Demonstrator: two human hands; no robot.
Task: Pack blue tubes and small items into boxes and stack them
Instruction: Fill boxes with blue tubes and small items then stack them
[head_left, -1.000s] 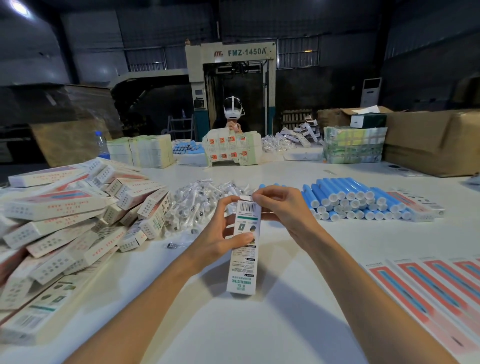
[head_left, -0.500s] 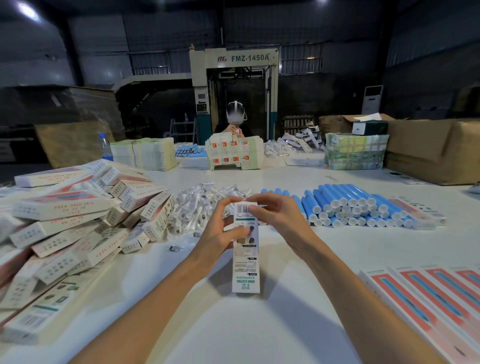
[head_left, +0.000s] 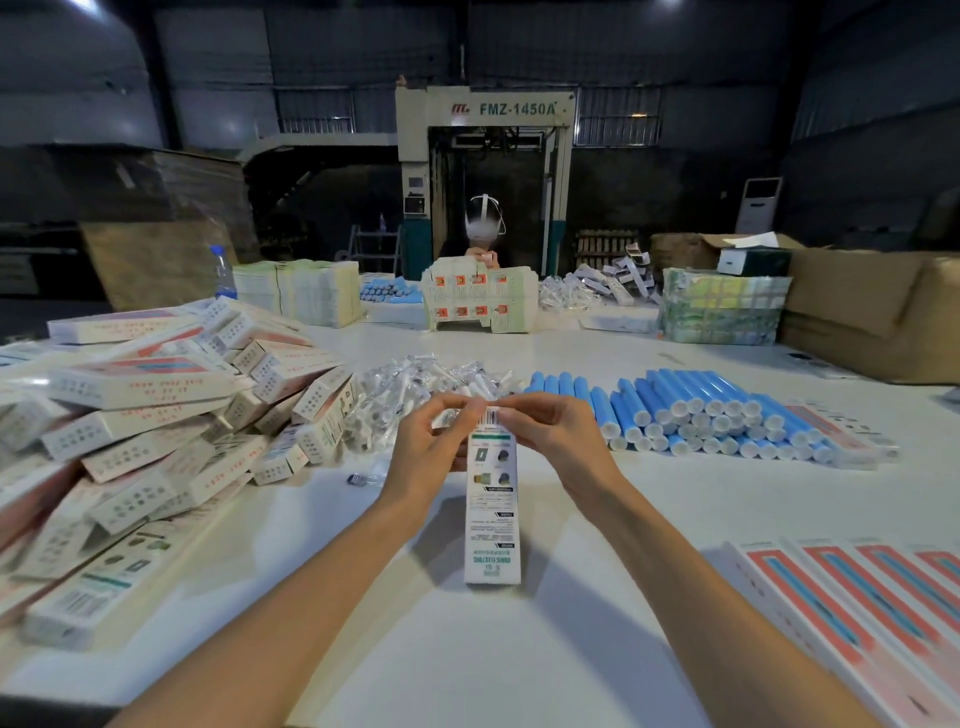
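One upright box (head_left: 492, 509) is counted, gripped by one left hand (head_left: 421, 460) and one right hand (head_left: 553, 441). At least four flat boxes (head_left: 831, 587) are seen near right. One bottle (head_left: 224, 270) and one person (head_left: 483, 234) are counted far. The heaped boxes (head_left: 135, 415) at left, the blue tubes (head_left: 701, 410) and the small wrapped items (head_left: 415, 384) are too many to be counted.

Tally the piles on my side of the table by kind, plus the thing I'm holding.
Heap of white boxes: 1
Heap of clear-wrapped small items: 1
Pile of blue tubes: 1
Row of flat red-and-blue cartons: 1
Upright box held by left hand and right hand: 1
Total: 5
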